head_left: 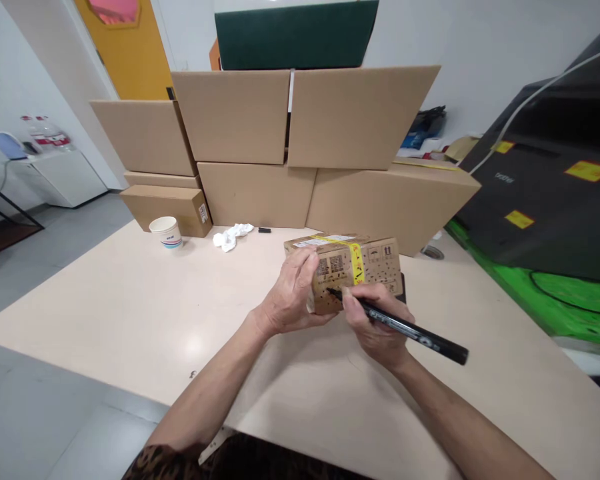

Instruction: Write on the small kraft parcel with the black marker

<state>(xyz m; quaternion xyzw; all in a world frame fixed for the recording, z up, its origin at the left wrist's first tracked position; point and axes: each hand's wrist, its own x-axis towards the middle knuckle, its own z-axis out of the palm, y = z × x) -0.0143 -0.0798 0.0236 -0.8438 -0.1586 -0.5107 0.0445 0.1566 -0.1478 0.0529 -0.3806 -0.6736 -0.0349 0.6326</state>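
Note:
A small cardboard box (375, 270) with yellow printed tape, printed codes and many dark marks stands tilted at the middle of the table. My left hand (291, 293) grips its left end, thumb on top and fingers partly hidden beneath. In my right hand (380, 323) is a black marker pen (415, 331), pinched near its front. Its dark tip meets or almost meets the box's near face, low on the left. Behind the box, a black pen cap (265, 230) lies on the table, and a crumpled white tissue (233, 236) sits to its left.
Large cardboard boxes (363, 120) are stacked along the table's back edge, with a dark green box (295, 37) on top. A paper cup (166, 233) stands at the back left of the pale table (130, 307). Beyond the right edge are a black case (540, 153) and green material (545, 307).

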